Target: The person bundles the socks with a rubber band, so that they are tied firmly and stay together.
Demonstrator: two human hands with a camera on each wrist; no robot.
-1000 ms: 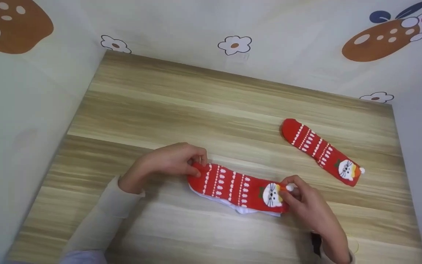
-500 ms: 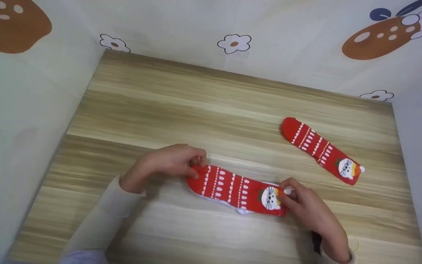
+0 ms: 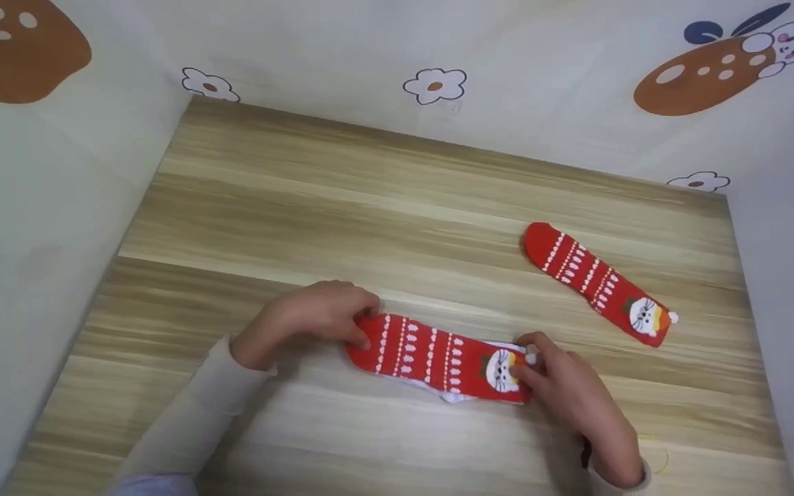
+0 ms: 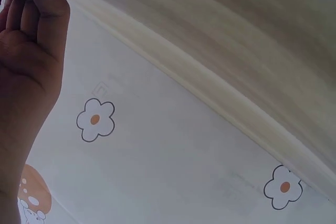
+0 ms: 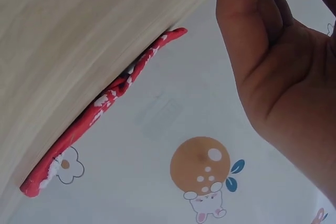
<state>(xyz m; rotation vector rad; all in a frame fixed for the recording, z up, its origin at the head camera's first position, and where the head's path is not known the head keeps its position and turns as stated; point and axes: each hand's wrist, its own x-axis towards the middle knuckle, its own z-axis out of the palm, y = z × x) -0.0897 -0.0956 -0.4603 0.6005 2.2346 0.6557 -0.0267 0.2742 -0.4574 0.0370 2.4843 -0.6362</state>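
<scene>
A red sock (image 3: 416, 353) with white rows of pattern and a cat face near its cuff lies flat across the front of the table. White fabric (image 3: 453, 397) peeks out from under it along both long edges. At the toe, my left hand (image 3: 328, 310) pinches the sock between thumb and fingers. My right hand (image 3: 569, 379) grips the cuff end beside the cat face, with a small white pom-pom at its fingertips. In the wrist views, the left hand (image 4: 31, 51) and right hand (image 5: 278, 61) show mostly palm, and the held sock is out of sight.
A matching red sock (image 3: 597, 282) lies slanted on the wooden table (image 3: 300, 200), toe toward the back. A thin yellow loop (image 3: 662, 458) lies near the right forearm. Pale walls (image 3: 342, 41) with printed flowers and fruit border the table's back and sides.
The cuff end of the held sock has shifted slightly toward me, so white fabric now shows along its far edge. Both hands keep their hold. The head view has tilted slightly.
</scene>
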